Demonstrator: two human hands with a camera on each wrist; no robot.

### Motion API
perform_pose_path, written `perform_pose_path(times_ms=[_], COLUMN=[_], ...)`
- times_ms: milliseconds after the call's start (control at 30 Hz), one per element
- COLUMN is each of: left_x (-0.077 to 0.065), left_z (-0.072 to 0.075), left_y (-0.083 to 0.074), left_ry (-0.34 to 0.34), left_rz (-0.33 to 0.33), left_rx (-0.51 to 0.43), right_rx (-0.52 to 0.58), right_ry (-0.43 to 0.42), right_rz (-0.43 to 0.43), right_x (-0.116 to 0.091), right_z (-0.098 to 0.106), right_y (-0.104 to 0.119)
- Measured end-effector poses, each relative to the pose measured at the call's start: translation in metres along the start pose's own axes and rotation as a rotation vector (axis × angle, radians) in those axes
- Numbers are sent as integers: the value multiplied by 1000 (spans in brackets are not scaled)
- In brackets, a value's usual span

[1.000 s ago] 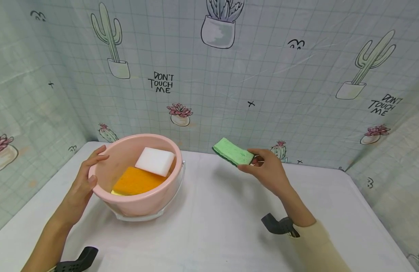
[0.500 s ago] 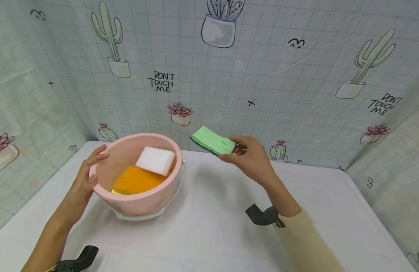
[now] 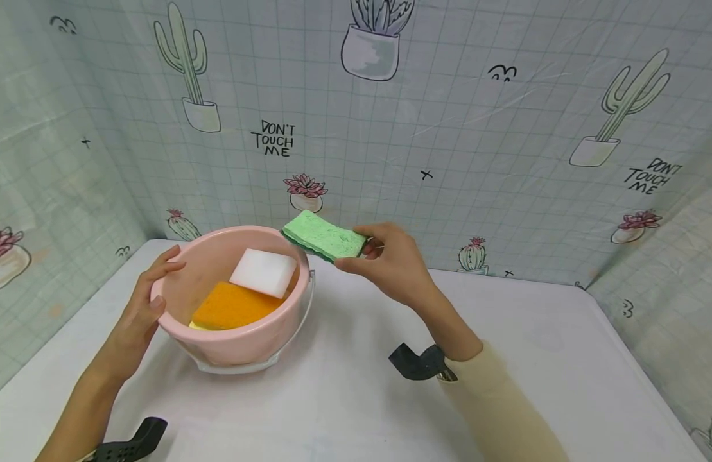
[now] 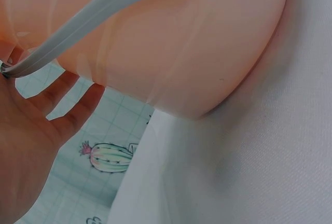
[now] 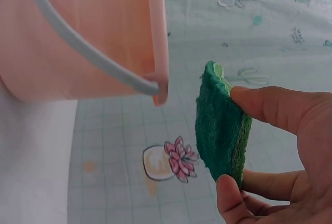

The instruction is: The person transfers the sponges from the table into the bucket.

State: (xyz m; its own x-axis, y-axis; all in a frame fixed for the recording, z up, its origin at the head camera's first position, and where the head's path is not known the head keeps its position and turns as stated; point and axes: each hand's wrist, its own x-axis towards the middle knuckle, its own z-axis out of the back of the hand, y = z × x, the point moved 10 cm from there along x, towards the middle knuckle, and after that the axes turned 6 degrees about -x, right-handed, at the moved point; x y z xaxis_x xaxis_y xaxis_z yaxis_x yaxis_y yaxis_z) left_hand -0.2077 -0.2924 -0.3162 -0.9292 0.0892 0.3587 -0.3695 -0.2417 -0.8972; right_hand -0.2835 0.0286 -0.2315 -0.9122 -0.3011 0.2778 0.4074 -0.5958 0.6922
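My right hand [image 3: 393,263] pinches one end of a green sponge [image 3: 323,235] between thumb and fingers. The sponge is in the air at the right rim of a pink bucket [image 3: 234,350]; in the right wrist view its dark green scouring side [image 5: 220,125] shows, apart from the bucket. On the left, my left hand [image 3: 138,311] grips the bucket's rim, with fingers over the edge and the thumb on the outside. Inside the bucket a white sponge [image 3: 264,273] leans on an orange sponge [image 3: 234,307]. A bit of yellow [image 3: 198,327] peeks out below the orange one.
The bucket stands on a white table [image 3: 344,398], its pale handle [image 3: 240,369] hanging down around the front. A cactus-print cloth [image 3: 425,128] rises behind the table and along both sides.
My right hand has carried the green sponge leftward from above the table to the bucket's right rim, rising a little. My left hand and the bucket have stayed put.
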Motion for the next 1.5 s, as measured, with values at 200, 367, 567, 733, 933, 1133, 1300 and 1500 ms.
perform_pose_path(times_ms=[200,367,567,733,933,1133,1300,1500], left_x=[0,0,0,1,1,-1,-1,0], left_z=[0,1,0,0,-2,0,0,0], left_y=[-1,1,1,-1,-2,-4,-3,-3], left_ry=[3,-18,-22,-16,4,9,3,20], left_rz=[2,17,20,24,24,6,-2,-26], left_rx=[-12,-13,-15,-22,-13,-20,-32,-51], right_rx=[10,-10,-49,-62,-108,-187,-228,-263], right_ry=[38,59,120,178,235,328,381,453], right_rz=[31,68,121,129,154,213,253,236], right_x=[4,7,8,8,8,8,9,7], right_z=[-16,-29,-48,-63,-80,-102,-115,-127], right_y=[16,29,45,56,69,84,94,97])
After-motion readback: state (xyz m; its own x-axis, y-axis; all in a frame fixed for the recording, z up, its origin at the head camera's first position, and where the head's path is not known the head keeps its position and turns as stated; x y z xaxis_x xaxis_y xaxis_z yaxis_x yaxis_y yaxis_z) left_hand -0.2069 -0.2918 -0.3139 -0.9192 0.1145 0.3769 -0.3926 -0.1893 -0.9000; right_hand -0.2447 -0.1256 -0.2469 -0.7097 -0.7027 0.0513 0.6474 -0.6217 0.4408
